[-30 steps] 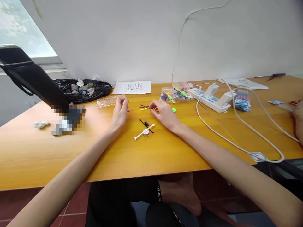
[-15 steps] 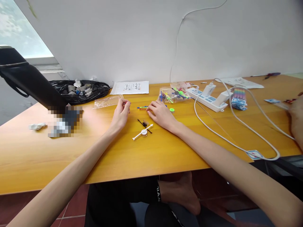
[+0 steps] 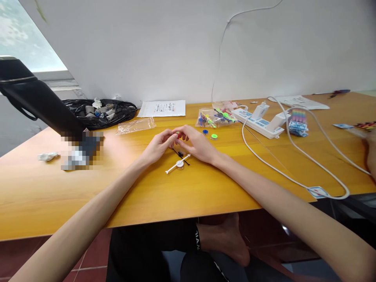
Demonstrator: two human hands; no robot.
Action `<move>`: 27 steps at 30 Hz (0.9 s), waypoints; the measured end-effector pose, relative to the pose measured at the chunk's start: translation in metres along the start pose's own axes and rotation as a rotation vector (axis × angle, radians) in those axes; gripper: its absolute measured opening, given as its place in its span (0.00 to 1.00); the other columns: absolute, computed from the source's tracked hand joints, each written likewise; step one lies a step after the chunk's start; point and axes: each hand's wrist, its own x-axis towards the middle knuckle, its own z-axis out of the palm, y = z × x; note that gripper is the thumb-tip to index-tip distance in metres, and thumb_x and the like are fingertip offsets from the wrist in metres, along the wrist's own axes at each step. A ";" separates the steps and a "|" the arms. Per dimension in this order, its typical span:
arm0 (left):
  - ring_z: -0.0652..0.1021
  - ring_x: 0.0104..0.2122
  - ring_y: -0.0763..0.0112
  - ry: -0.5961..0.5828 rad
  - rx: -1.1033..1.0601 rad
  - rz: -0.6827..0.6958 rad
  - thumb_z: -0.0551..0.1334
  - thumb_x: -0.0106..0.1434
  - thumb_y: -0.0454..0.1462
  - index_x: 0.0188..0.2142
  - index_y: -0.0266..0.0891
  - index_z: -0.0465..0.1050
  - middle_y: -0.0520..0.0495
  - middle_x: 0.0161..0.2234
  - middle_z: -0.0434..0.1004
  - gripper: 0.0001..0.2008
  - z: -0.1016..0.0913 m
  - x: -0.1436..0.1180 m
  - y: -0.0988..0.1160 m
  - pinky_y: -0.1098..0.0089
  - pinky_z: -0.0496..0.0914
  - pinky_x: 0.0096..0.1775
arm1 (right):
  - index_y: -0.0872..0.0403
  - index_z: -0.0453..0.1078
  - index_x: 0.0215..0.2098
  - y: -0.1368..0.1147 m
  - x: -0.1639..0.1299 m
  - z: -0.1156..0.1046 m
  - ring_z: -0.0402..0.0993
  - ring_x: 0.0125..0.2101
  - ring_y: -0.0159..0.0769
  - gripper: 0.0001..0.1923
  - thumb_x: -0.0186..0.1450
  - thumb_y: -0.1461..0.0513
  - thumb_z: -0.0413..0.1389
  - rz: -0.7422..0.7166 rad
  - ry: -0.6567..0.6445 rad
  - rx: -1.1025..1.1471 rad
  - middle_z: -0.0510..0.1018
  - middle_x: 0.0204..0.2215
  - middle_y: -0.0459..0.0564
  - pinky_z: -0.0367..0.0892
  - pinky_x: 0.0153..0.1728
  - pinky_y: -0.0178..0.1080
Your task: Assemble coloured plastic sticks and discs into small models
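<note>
White spinner piece (image 3: 178, 164) nearest on the wooden table (image 3: 147, 196), then left hand (image 3: 158, 145) and right hand (image 3: 198, 143) pinching tiny coloured sticks (image 3: 178, 135) together, best held steady, bag of spare bits (image 3: 216, 117) behind.

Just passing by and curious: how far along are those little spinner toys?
One white spinner lies assembled on the table. The left hand and right hand meet over small coloured pieces. Blue disc, green disc and a bag of parts remain unused.

black bag (image 3: 101, 113) | paper sheet (image 3: 162, 108) | power strip (image 3: 258, 122) | white cable (image 3: 296, 164)
</note>
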 end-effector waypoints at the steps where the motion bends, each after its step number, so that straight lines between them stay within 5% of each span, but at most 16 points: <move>1: 0.71 0.32 0.72 -0.032 0.025 0.007 0.57 0.69 0.48 0.36 0.37 0.70 0.50 0.31 0.70 0.16 0.000 -0.001 0.001 0.71 0.66 0.37 | 0.51 0.66 0.53 -0.002 0.000 0.000 0.72 0.41 0.38 0.13 0.73 0.57 0.50 0.000 -0.010 0.027 0.75 0.44 0.51 0.68 0.45 0.40; 6: 0.71 0.31 0.70 -0.003 0.095 0.005 0.50 0.71 0.51 0.32 0.38 0.70 0.50 0.29 0.70 0.22 0.000 -0.001 -0.003 0.69 0.66 0.37 | 0.52 0.67 0.46 -0.004 0.000 -0.003 0.71 0.34 0.35 0.13 0.72 0.53 0.51 0.095 -0.026 0.047 0.77 0.37 0.48 0.63 0.36 0.36; 13: 0.76 0.45 0.63 -0.122 0.206 -0.003 0.54 0.70 0.46 0.45 0.41 0.74 0.47 0.44 0.78 0.15 -0.001 -0.003 -0.003 0.65 0.68 0.48 | 0.54 0.67 0.29 -0.001 -0.001 -0.005 0.65 0.24 0.32 0.21 0.74 0.51 0.44 0.251 -0.056 -0.223 0.74 0.23 0.46 0.50 0.27 0.36; 21: 0.80 0.37 0.66 -0.248 0.207 -0.013 0.57 0.68 0.42 0.44 0.42 0.75 0.46 0.42 0.81 0.11 0.001 -0.007 0.000 0.67 0.71 0.40 | 0.55 0.70 0.44 0.031 0.002 -0.069 0.72 0.34 0.41 0.17 0.70 0.52 0.47 0.456 0.274 -0.541 0.79 0.36 0.54 0.61 0.34 0.38; 24: 0.80 0.39 0.66 -0.264 0.188 -0.004 0.56 0.68 0.41 0.44 0.42 0.75 0.46 0.42 0.81 0.11 0.002 -0.008 0.002 0.67 0.71 0.42 | 0.55 0.72 0.41 0.050 -0.007 -0.088 0.74 0.35 0.45 0.18 0.68 0.51 0.49 0.613 0.184 -0.667 0.80 0.34 0.57 0.62 0.35 0.40; 27: 0.79 0.42 0.65 -0.272 0.193 -0.005 0.56 0.69 0.41 0.44 0.43 0.76 0.46 0.43 0.80 0.12 0.001 -0.007 0.004 0.66 0.70 0.45 | 0.55 0.75 0.33 0.065 -0.015 -0.093 0.75 0.37 0.49 0.20 0.66 0.48 0.51 0.766 -0.063 -0.739 0.81 0.34 0.59 0.65 0.36 0.43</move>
